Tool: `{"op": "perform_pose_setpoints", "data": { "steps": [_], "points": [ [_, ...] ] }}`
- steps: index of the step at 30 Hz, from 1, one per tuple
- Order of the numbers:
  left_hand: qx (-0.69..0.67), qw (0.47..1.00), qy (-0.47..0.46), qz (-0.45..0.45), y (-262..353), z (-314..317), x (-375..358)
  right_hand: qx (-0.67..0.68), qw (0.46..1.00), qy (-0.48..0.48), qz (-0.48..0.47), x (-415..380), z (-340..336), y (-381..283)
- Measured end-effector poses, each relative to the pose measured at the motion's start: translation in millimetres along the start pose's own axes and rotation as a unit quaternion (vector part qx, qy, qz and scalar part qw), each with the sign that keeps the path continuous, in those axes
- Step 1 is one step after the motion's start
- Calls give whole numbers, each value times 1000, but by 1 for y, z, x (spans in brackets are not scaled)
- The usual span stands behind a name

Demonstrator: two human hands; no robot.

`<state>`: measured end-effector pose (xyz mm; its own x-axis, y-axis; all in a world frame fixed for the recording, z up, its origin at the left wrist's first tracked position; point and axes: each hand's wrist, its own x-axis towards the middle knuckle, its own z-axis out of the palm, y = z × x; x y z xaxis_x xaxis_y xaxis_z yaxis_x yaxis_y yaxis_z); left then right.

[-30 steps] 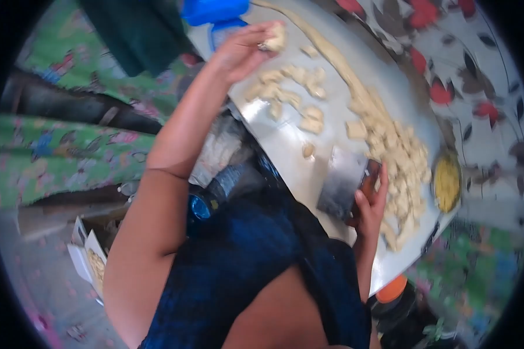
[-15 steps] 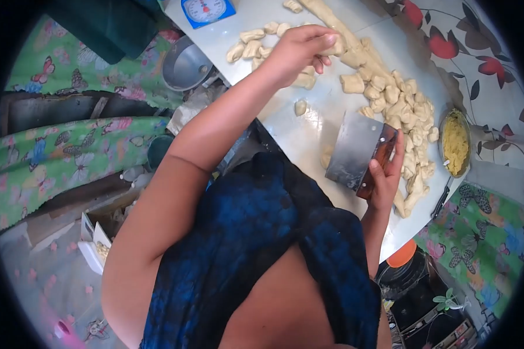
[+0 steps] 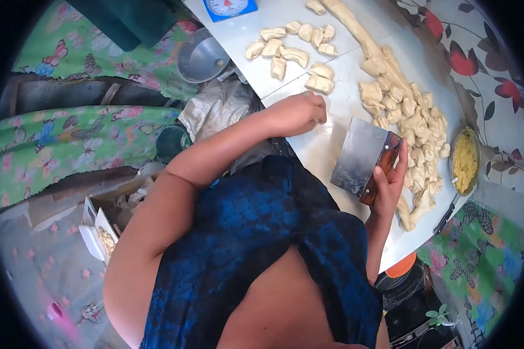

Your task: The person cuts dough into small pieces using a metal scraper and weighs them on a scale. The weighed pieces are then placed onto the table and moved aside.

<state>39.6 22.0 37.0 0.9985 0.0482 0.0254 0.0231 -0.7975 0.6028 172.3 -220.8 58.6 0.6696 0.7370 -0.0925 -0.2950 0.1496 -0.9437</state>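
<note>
My right hand (image 3: 388, 187) grips the dark wooden handle of a dough scraper (image 3: 358, 156), its broad metal blade tilted over the white table (image 3: 308, 142). My left hand (image 3: 301, 114) is low over the table near its front edge, fingers curled together; whatever they hold, if anything, is hidden. Just beyond it lie two cut dough pieces (image 3: 320, 78). More dough pieces (image 3: 278, 49) are spread out farther back. To the right, beside the scraper, is a large heap of dough pieces (image 3: 416, 125), with a long dough roll (image 3: 355, 29) stretching away behind it.
A blue dial scale (image 3: 230, 8) stands at the table's far left. An oval dish of yellow filling (image 3: 465, 160) and a dark-handled knife (image 3: 445, 218) are at the right edge. Left of the table are a metal basin (image 3: 202, 56) and a crumpled plastic bag (image 3: 218, 110).
My left hand has come back from the dough roll toward me, over the spot where a small dough piece lay. The right hand keeps the scraper nearly in place. The view has shifted slightly.
</note>
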Motion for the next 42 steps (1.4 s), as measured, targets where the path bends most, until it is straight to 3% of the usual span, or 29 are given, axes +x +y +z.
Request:
{"op": "perform_pose_setpoints", "data": {
  "steps": [1,2,3,5,6,12,15,17,18,20,22,24,27,29,32,35,37,41,42],
  "points": [
    [-48,998,16,34,-4,2,-3,1,1000,-2,-1,3,2,1],
    [-117,989,-8,-86,14,-16,-3,-16,1000,-10,-21,7,3,2],
    [-117,989,-6,-87,13,-17,-3,-33,998,-18,-41,9,4,2],
    [-94,976,133,-146,5,-19,1,-23,999,-26,-31,11,13,-4],
    [2,976,202,-85,-7,-14,4,-11,999,-32,-20,13,17,-7],
    [138,955,250,-77,-23,11,22,-39,998,-44,-5,13,18,0],
    [144,957,250,-38,-13,7,23,-28,999,-38,8,9,23,0],
    [78,978,188,-42,-10,1,20,-28,998,-49,-6,9,22,3],
    [85,976,194,-45,-10,-9,19,-31,998,-45,-12,9,21,4],
    [-143,948,243,-151,-7,-38,18,-18,999,-43,-17,11,19,6],
    [-178,926,288,-165,-8,-99,12,-8,1000,-30,1,10,18,4],
    [-47,901,413,-126,-33,-156,11,-2,1000,-28,-5,11,20,1],
    [-17,870,467,-154,-67,-246,6,2,999,-30,-24,17,26,-1],
    [14,856,437,-276,-61,-284,7,-1,999,-34,-33,17,26,1],
    [79,853,437,-273,-124,-310,12,-27,999,-29,-30,19,23,6],
    [110,873,364,-306,-156,-321,15,-28,999,-30,-11,17,24,7],
    [226,868,325,-299,-166,-322,17,-24,999,-24,-16,16,22,9],
    [195,878,261,-350,-150,-324,19,-36,999,-6,-11,13,20,7],
    [247,868,261,-342,-149,-323,18,-35,999,-4,-19,14,18,8]
  ]
}}
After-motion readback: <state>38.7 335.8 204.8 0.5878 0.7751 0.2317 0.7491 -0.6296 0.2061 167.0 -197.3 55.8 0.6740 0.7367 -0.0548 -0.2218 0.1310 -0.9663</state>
